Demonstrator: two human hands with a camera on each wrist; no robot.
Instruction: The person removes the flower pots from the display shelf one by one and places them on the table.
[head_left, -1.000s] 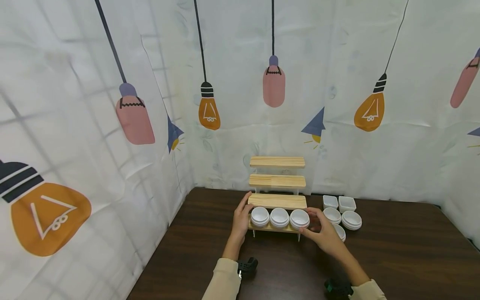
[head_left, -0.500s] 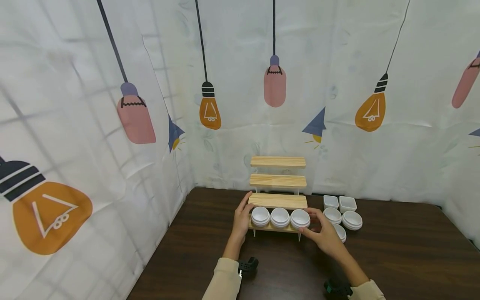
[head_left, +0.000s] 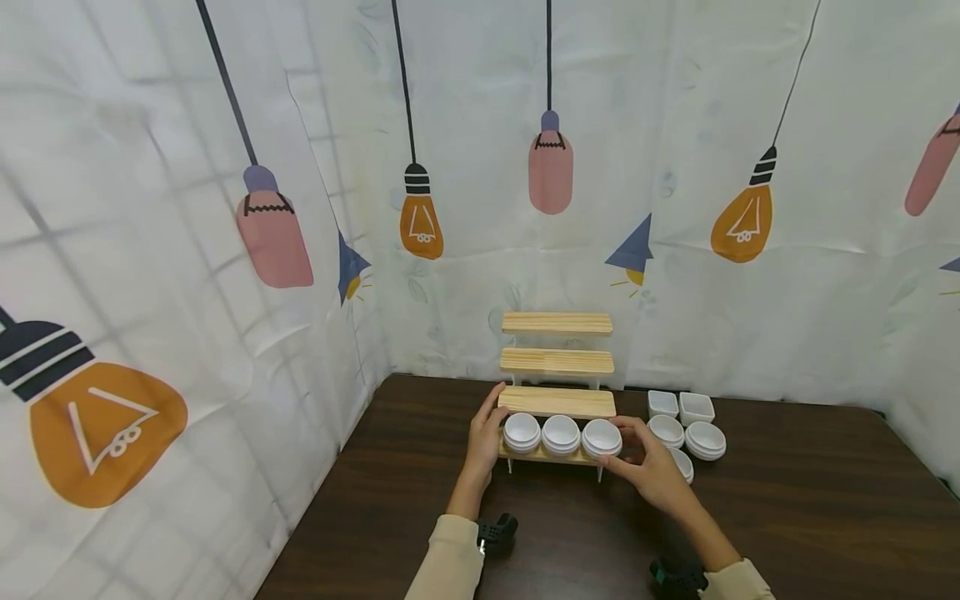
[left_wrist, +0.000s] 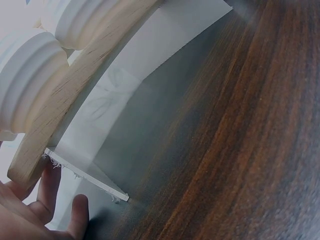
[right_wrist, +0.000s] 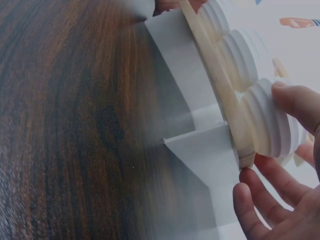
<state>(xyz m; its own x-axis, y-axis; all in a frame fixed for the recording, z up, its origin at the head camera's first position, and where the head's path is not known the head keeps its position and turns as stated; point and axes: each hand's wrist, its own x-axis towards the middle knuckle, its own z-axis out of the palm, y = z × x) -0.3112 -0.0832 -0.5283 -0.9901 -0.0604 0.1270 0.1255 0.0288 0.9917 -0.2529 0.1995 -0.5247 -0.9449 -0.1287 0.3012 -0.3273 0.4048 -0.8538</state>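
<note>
A tiered wooden display stand [head_left: 557, 402] on white legs stands at the back of the table. Along its lowest board sit three round white bowls with stepped sides: a left one [head_left: 521, 428], a middle one [head_left: 560, 432] and a right one [head_left: 602, 433]. My left hand [head_left: 481, 442] holds the stand's left end, fingers at the end of the board [left_wrist: 75, 95]. With my right hand [head_left: 651, 471] I grip the right bowl [right_wrist: 267, 117], thumb [right_wrist: 300, 102] on its rim. The lower fingers of that hand curl by the board's end.
To the right of the stand, two square white dishes [head_left: 696, 407] stand behind several round white bowls [head_left: 705, 440]. A white curtain [head_left: 480, 275] printed with lamps hangs right behind the table [head_left: 810, 492] and along its left side.
</note>
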